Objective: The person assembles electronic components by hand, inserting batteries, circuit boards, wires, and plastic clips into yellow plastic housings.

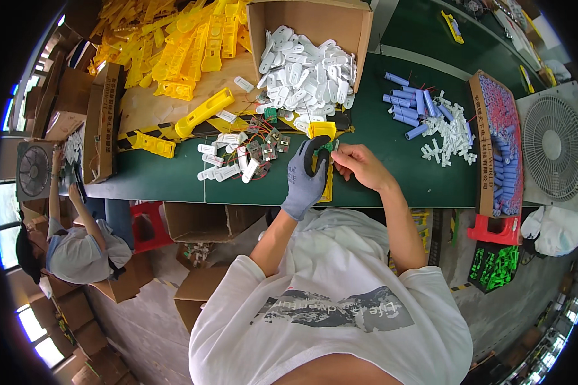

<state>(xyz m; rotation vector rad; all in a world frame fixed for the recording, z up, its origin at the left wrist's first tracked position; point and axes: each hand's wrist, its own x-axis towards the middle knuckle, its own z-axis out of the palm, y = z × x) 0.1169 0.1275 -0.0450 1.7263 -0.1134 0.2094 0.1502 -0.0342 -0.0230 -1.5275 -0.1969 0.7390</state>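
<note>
My left hand [304, 178], in a grey-blue glove with dark fingertips, is closed around a long yellow plastic housing [328, 190] at the table's front edge. A small green circuit board [327, 149] shows at its fingertips, against the housing. My bare right hand [361, 167] meets it from the right, thumb and fingers pinched close to the board; what they hold is too small to make out. Left of my hands lies a cluster of small boards with red wires [267, 146], beside white plastic pieces [227, 172]. Another long yellow housing [205, 112] rests behind them.
A cardboard box [364, 38] spills white oval covers [308, 74] at the back. Yellow housings [199, 45] pile up at back left. Blue cylindrical cells [404, 106] and white clips [453, 138] lie right, before a carton of cells [494, 154] and a fan [554, 146]. A co-worker [87, 247] sits left.
</note>
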